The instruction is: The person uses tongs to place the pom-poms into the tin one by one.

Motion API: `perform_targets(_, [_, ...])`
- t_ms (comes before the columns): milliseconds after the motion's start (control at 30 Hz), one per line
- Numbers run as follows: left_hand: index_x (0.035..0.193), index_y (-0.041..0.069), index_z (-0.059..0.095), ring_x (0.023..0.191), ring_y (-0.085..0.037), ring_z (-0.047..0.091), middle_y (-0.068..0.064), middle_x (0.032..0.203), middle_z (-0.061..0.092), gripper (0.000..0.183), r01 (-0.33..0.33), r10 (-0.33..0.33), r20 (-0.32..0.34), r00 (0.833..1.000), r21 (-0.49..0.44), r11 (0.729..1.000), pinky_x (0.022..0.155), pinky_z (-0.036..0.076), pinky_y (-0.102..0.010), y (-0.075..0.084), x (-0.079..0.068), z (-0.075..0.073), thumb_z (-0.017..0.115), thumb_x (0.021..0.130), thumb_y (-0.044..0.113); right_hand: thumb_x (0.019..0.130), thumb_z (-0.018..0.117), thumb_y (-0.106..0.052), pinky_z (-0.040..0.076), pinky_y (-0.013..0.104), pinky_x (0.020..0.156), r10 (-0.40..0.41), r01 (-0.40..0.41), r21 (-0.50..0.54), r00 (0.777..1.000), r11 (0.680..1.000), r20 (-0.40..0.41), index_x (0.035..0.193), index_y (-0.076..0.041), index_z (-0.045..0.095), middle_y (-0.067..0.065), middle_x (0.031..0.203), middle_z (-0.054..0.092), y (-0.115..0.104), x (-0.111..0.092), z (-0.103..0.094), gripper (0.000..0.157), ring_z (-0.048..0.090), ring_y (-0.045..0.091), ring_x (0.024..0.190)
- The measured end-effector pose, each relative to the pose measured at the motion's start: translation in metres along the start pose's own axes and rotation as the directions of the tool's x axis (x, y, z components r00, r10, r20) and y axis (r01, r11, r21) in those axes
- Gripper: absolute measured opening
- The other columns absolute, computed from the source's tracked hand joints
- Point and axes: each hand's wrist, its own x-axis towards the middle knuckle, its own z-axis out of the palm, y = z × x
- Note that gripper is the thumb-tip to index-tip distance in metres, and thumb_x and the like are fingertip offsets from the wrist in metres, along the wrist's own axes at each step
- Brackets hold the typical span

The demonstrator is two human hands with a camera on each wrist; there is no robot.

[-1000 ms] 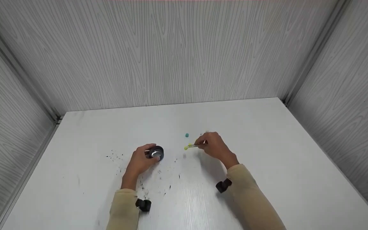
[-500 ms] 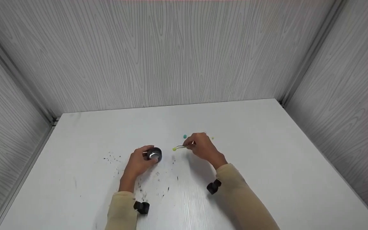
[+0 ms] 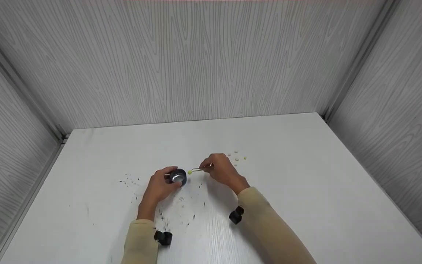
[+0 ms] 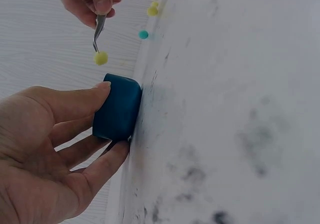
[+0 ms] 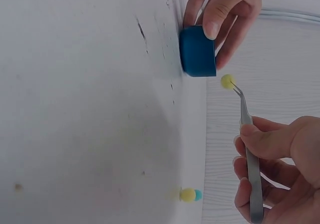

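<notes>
My left hand (image 3: 160, 184) holds a small dark blue cup (image 4: 119, 107) with a silvery inside, thumb and fingers on either side of it, down at the tabletop. Curved-tip metal tweezers (image 5: 253, 171) are gripped in my right hand (image 3: 221, 171). Their tips pinch a small yellow ball (image 5: 227, 81), which hangs just beside the cup's rim, on the right in the head view. A teal ball (image 4: 143, 34) lies on the table, hidden behind my right hand in the head view.
On the white table (image 3: 288, 157), right of my right hand, lie several small pale balls (image 3: 237, 159) and a yellow one (image 3: 245, 158). Dark smudges (image 3: 165, 222) mark the surface near my left forearm. Grained panels (image 3: 196, 66) enclose the table at the back and sides.
My right hand has moved left, carrying the tweezers and yellow ball close to the cup. Pale balls behind it have come into view. My left hand and the cup stay in place.
</notes>
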Motion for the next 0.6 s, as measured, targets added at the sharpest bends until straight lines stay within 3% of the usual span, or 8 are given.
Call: perform_targets(600, [0.145,0.001,0.056,0.131,-0.046,0.060,-0.029,0.144,0.057,0.055,-0.006,0.006,0.013,1.000,0.000,1.000,0.111,0.048,-0.056,0.004,-0.001,-0.001,0.073,0.093,0.005,0.096,0.070,-0.002,0.058,0.035,0.083,-0.007,0.007,-0.034,1.000,0.999,-0.012,0.106,-0.009,0.083,0.007,0.100,0.078,-0.007,0.005,0.021,0.017,0.070,0.021,0.093])
